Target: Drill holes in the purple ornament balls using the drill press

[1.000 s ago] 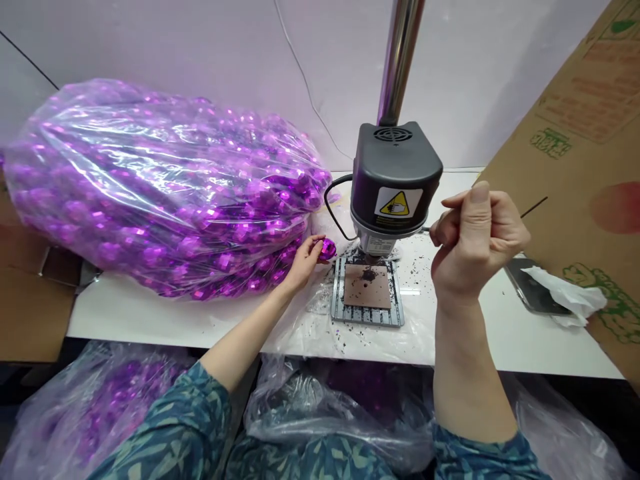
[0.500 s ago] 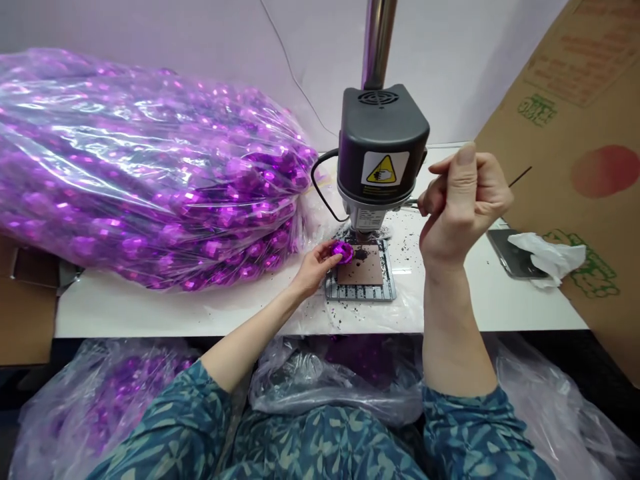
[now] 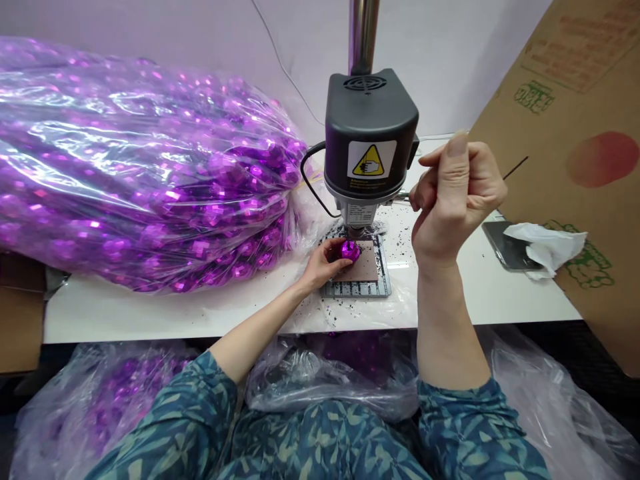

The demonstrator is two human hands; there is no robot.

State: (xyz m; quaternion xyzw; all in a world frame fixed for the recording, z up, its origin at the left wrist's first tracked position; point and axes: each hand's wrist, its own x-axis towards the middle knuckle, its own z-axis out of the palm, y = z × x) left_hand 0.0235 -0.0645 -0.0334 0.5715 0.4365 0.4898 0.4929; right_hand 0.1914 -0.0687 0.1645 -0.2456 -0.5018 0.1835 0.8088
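While the left hand (image 3: pixel 321 265) pinches the purple ball (image 3: pixel 351 252), the right hand (image 3: pixel 453 200) curls — apart

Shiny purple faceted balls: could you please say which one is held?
The ball in the left hand, under the black machine; others lie in clear plastic bags.

white table (image 3: pixel 150 320) under bulging bag (image 3: pixel 165 180); slotted plate (image 3: pixel 353 289); phone (image 3: pixel 504 248)

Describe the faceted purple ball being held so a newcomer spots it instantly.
Find the black drill press with the yellow warning triangle. Below its head, the bare left hand holds the faceted purple ball. Unlike those in the clear plastic bag, it is unbagged.
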